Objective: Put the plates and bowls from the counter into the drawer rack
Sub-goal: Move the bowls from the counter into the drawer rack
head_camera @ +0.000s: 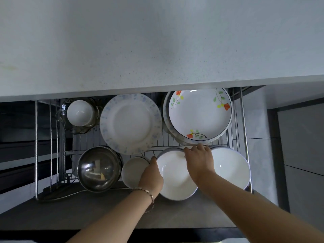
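The pulled-out wire drawer rack [243,120] sits below the pale counter [157,41]. A large white bowl [175,178] rests in the rack's front row. My left hand [151,176] grips its left rim and my right hand [199,158] grips its far right rim. Beside it on the right lies another large white bowl [231,169], on the left a small white bowl [133,171]. At the back lie a blue-speckled plate [130,123] and a flowered plate [199,114] on top of a stack.
A steel bowl [99,169] is at the front left of the rack. A white cup in a glass bowl [79,113] is at the back left. The counter edge overhangs the rack's rear. Grey cabinet fronts [301,155] stand to the right.
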### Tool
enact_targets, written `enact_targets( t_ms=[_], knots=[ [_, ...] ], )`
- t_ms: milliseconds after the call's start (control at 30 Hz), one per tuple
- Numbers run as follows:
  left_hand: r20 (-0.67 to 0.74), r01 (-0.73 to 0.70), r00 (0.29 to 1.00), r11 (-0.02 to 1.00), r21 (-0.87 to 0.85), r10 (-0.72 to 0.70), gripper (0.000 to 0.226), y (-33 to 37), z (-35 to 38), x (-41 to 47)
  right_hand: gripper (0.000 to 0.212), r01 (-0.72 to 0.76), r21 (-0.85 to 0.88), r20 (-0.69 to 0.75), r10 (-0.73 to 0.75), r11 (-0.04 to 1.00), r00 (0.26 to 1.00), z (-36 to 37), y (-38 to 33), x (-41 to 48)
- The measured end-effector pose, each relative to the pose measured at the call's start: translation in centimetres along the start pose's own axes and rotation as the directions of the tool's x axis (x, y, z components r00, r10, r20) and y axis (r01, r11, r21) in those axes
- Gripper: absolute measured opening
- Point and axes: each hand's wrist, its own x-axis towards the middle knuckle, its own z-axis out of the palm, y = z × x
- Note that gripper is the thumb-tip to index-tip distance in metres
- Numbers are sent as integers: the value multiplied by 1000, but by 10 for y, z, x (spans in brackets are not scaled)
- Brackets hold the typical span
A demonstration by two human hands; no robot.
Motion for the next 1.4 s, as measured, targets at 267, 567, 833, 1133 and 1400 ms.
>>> enact_targets(
  t_ms=[267, 567, 833, 1133, 1400],
  knots=[
    [117, -30, 993, 999, 21, 28, 49, 1, -15, 8, 32, -7, -40, 7, 7, 999, 1000, -8, -5, -1],
    [-64, -178, 983, 982, -56, 175, 38, -15, -81, -3, 30, 68, -78, -15, -70, 995, 997, -65, -29, -17],
    [-405, -385, 886, 845, -372, 225, 20, -23, -260, -30, 29, 137, 404, -83, -112, 904, 990, -215, -112, 6],
    [-609, -526, 772, 722, -450, 183, 31, -28, -472, 17, 26, 121, 791, -175, 33, 599, 984, -409, -230, 118],
    [-680, -495, 724, 777, -390, 120, 19, -60, -552, 105, 52, 23, 986, -46, 141, 162, 989, -490, -323, 228]
  ],
)
